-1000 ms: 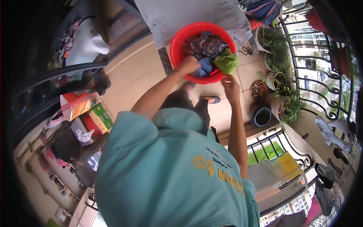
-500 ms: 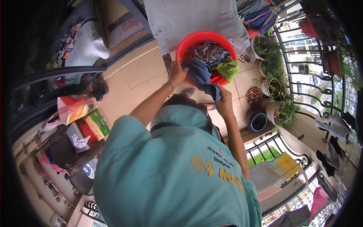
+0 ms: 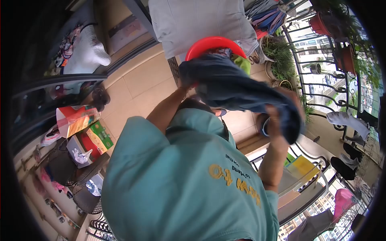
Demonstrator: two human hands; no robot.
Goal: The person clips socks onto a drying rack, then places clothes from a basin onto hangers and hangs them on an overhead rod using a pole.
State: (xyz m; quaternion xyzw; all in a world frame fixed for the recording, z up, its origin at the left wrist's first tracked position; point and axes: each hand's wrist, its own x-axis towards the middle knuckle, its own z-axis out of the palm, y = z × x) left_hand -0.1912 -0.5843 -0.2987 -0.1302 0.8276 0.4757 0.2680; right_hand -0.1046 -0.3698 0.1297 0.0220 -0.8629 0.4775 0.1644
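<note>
A long dark blue garment (image 3: 237, 82), blurred by motion, stretches between my two hands in front of my body. My left hand (image 3: 187, 89) grips its left end, with the fingers mostly hidden under the cloth. Further right and nearer to me, my right hand (image 3: 274, 119) is closed on the other end, smeared by motion. Behind the garment stands a red basin (image 3: 217, 41), now partly covered by it. A patterned cloth (image 3: 225, 52) and a lime green cloth (image 3: 243, 64) show inside the basin.
Potted plants (image 3: 274, 52) line the railing on the right. A blue pot (image 3: 264, 125) is partly hidden by my right arm. Boxes (image 3: 94, 138) stand at left beside a dark woven chair (image 3: 64, 164). A pale grey cover (image 3: 201, 24) lies beyond the basin.
The dark blue garment has come up out of the basin and is spread wide. My right hand has swung right and toward me; my left hand has moved slightly nearer to me.
</note>
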